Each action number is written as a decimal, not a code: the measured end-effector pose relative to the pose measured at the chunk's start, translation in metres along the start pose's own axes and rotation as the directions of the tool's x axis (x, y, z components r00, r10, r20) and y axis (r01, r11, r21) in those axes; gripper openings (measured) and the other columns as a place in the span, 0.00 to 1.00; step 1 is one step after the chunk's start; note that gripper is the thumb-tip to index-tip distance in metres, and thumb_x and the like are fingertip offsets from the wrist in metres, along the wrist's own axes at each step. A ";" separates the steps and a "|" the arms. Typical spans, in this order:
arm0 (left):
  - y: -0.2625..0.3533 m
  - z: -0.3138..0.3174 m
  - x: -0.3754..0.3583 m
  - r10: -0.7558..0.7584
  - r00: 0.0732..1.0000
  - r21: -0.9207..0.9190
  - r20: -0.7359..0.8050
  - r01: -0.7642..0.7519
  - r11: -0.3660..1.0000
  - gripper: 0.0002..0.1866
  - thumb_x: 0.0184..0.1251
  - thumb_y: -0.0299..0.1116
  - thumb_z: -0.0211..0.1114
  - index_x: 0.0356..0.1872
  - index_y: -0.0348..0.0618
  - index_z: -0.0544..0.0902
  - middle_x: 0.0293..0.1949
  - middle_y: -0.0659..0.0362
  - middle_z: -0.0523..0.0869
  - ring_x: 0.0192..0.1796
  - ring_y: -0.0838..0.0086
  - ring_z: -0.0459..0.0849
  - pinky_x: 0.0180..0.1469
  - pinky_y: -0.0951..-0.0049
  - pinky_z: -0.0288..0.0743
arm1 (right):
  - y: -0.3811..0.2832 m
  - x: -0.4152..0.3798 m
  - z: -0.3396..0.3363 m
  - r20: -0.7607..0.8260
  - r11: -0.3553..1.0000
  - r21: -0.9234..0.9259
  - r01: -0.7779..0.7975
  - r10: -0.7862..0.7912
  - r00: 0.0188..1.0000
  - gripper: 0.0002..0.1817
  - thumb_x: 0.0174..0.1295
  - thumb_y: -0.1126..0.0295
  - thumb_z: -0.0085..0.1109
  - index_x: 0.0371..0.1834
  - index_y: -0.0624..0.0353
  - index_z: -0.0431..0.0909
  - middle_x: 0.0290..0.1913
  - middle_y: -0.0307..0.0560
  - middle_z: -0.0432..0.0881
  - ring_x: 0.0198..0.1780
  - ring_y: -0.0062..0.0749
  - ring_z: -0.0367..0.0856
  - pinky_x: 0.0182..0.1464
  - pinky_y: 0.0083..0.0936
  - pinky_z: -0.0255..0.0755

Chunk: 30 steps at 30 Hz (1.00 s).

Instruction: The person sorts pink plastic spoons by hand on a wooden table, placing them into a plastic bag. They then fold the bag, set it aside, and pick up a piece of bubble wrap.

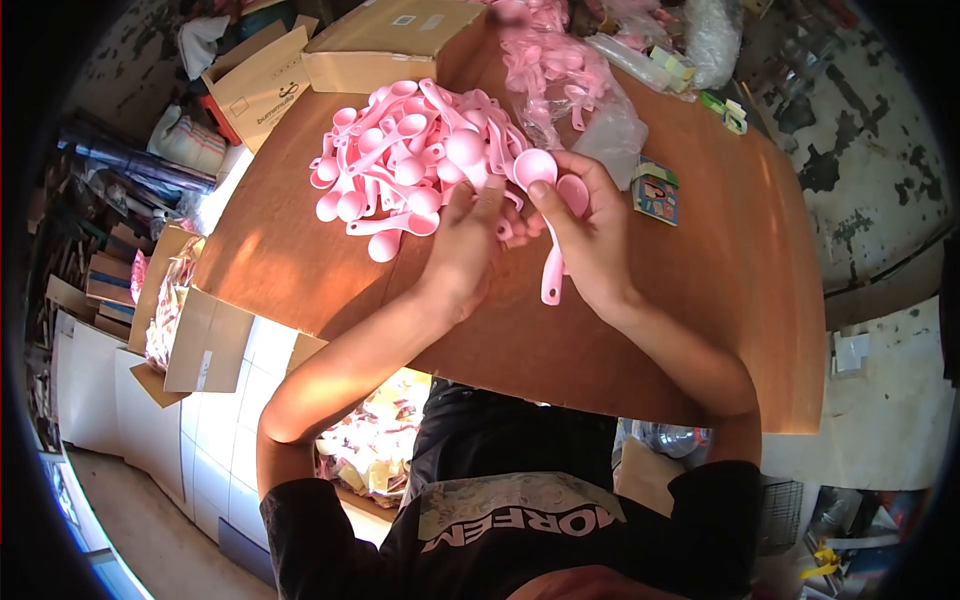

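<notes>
A heap of pink measuring spoons (pixel 400 150) lies on the brown wooden table (pixel 480 330). At the heap's right edge, my left hand (pixel 470 240) is closed around a pink spoon whose round bowl points up and away. Beside it, my right hand (pixel 590 230) grips pink spoons, with the thumb against one round bowl (pixel 535 168). A second bowl shows behind that thumb, and a handle with a hole in its end hangs below the hand. The fingers of both hands are close together, and some are partly hidden behind the spoons.
Behind the heap stands a cardboard box (pixel 390 40). Clear plastic bags with pink spoons (pixel 560 70) lie at the back right, near a small printed card pack (pixel 656 192). An open carton (pixel 205 335) stands left of the table, and another filled box (pixel 375 440) sits below its front edge.
</notes>
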<state>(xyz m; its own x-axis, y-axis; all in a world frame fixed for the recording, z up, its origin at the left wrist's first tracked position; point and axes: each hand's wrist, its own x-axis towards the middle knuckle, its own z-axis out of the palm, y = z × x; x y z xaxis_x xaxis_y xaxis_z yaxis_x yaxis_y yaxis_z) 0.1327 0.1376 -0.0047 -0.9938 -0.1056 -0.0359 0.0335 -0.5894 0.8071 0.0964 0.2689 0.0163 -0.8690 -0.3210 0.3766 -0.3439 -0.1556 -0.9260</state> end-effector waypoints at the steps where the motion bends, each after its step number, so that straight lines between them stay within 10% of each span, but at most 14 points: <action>1: -0.007 0.001 -0.005 -0.050 0.997 -0.040 0.064 0.053 0.998 0.15 0.80 0.46 0.48 0.49 0.43 0.69 0.36 0.61 0.79 0.39 0.76 0.81 0.39 0.72 0.75 | 0.002 0.007 0.005 -0.050 0.994 -0.087 0.070 -0.074 0.996 0.17 0.65 0.70 0.63 0.52 0.67 0.73 0.39 0.45 0.83 0.35 0.22 0.81 0.37 0.19 0.76; 7: -0.015 0.009 -0.019 -0.094 0.992 -0.248 0.086 0.113 0.962 0.23 0.80 0.51 0.43 0.64 0.46 0.65 0.43 0.61 0.78 0.40 0.79 0.77 0.43 0.71 0.74 | 0.011 0.023 0.029 -0.098 0.929 -0.290 0.231 -0.269 0.958 0.14 0.65 0.68 0.63 0.49 0.65 0.77 0.44 0.49 0.84 0.45 0.32 0.82 0.48 0.28 0.74; 10: -0.024 -0.012 -0.015 0.035 0.927 -0.322 0.373 0.094 0.942 0.18 0.81 0.45 0.45 0.61 0.46 0.67 0.41 0.61 0.78 0.34 0.78 0.75 0.36 0.76 0.72 | -0.002 0.021 0.036 -0.069 0.915 -0.310 0.259 -0.294 0.953 0.13 0.72 0.66 0.53 0.47 0.66 0.79 0.42 0.50 0.85 0.44 0.35 0.82 0.47 0.30 0.74; 13: -0.013 0.015 -0.029 0.066 0.992 -0.110 0.109 -0.054 0.992 0.12 0.80 0.38 0.48 0.56 0.44 0.70 0.40 0.62 0.78 0.31 0.80 0.75 0.32 0.80 0.70 | -0.004 0.020 0.042 0.060 0.963 -0.198 0.186 -0.177 0.982 0.25 0.79 0.58 0.35 0.50 0.69 0.78 0.46 0.50 0.83 0.49 0.31 0.79 0.55 0.28 0.72; 15: -0.010 0.020 -0.031 -0.033 0.981 -0.123 -0.191 0.009 0.992 0.11 0.78 0.32 0.48 0.54 0.42 0.71 0.38 0.64 0.79 0.29 0.81 0.75 0.30 0.81 0.70 | 0.011 0.023 0.050 0.046 0.930 -0.261 0.259 -0.256 0.966 0.20 0.77 0.61 0.40 0.49 0.66 0.79 0.44 0.52 0.83 0.48 0.37 0.79 0.54 0.31 0.70; 20: 0.001 0.008 -0.025 0.043 0.971 -0.069 -0.237 -0.061 0.996 0.10 0.80 0.35 0.47 0.46 0.40 0.71 0.32 0.60 0.80 0.29 0.80 0.81 0.28 0.81 0.74 | 0.004 0.039 0.034 -0.024 0.853 -0.441 0.278 -0.321 0.947 0.09 0.69 0.70 0.51 0.42 0.64 0.79 0.43 0.52 0.80 0.48 0.46 0.78 0.51 0.37 0.70; 24: 0.025 -0.019 -0.025 0.132 0.984 0.010 -0.123 -0.132 0.991 0.10 0.80 0.37 0.47 0.46 0.39 0.69 0.27 0.58 0.79 0.28 0.77 0.82 0.28 0.79 0.74 | 0.044 0.105 -0.046 0.222 0.296 -0.914 0.279 -0.212 0.952 0.13 0.58 0.77 0.53 0.45 0.65 0.80 0.47 0.57 0.80 0.51 0.53 0.78 0.53 0.43 0.73; 30: 0.022 -0.021 -0.024 0.243 0.969 -0.057 -0.044 -0.246 0.968 0.10 0.80 0.37 0.49 0.46 0.41 0.68 0.28 0.61 0.77 0.23 0.80 0.74 0.23 0.80 0.67 | 0.108 0.184 -0.073 0.023 -0.011 -1.000 0.028 0.351 0.936 0.17 0.63 0.65 0.50 0.51 0.60 0.80 0.58 0.58 0.78 0.62 0.51 0.75 0.62 0.41 0.70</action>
<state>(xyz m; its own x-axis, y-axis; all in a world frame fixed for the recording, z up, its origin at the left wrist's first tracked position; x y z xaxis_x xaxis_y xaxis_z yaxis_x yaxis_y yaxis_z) 0.1597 0.1104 0.0013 -0.9501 -0.2808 0.1357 0.2825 -0.5900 0.7564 -0.1261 0.2610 -0.0165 -0.9261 -0.3762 0.0283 -0.3765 0.9264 -0.0036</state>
